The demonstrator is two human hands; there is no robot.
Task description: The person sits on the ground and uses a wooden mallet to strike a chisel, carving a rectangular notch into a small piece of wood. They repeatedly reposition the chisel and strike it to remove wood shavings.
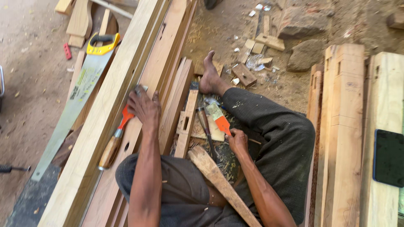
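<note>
head view, looking down at a seated worker on the dirt floor (33, 84) among stacked timber. left hand (144, 106) pressed flat on a long pale plank (105, 122), fingers spread over something small at the fingertips, too hidden to name; grip not clenched, holding nothing that can be made out. just below that hand, a chisel (115, 141) with orange collar and brown wooden handle, lying along the plank, long axis parallel to the boards, blade end hidden under the palm, handle pointing back toward the body. right hand (237, 141) clenched on a second orange-handled chisel (219, 120), blade angled up and left toward a mortised wooden piece (186, 124). a wooden mallet (221, 183) lying just beside the right forearm, handle running diagonally toward the lap. hand saw (78, 98) with yellow handle resting left of the plank, well apart from both hands. dark phone (388, 157) on timber at far right.
</note>
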